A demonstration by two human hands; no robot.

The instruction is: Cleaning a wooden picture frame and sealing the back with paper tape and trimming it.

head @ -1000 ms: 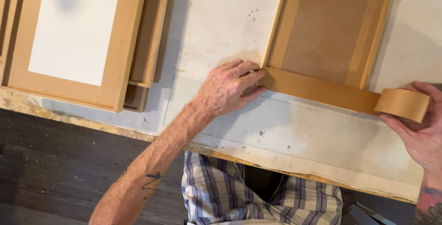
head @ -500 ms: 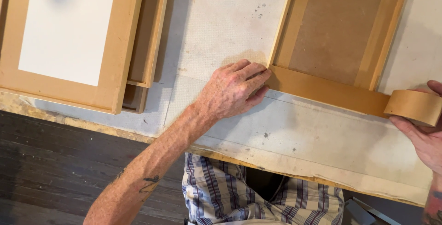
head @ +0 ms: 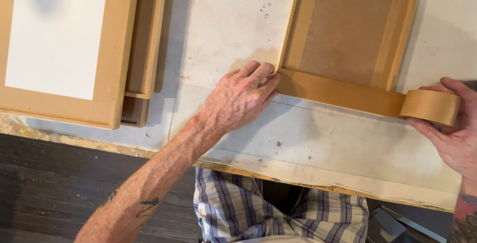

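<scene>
Pulled farther right since the earlier frame, the round roll of brown paper tape (head: 431, 107) sits gripped in the right hand (head: 454, 133) at the near right corner of the brown wooden frame (head: 348, 34). Brown tape strip (head: 343, 90) lies along the frame's near edge on the stained white worktop (head: 223, 19), while the left hand (head: 238, 99), its grip flat and holding nothing, presses the strip's left end.

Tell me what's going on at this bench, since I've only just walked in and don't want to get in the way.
A person is running brown tape along the near edge of a wooden frame lying on the white-covered table. The left hand presses the tape's end at the frame's corner, while the right hand holds the tape roll just past the opposite corner. More frames are stacked to the left.
</scene>
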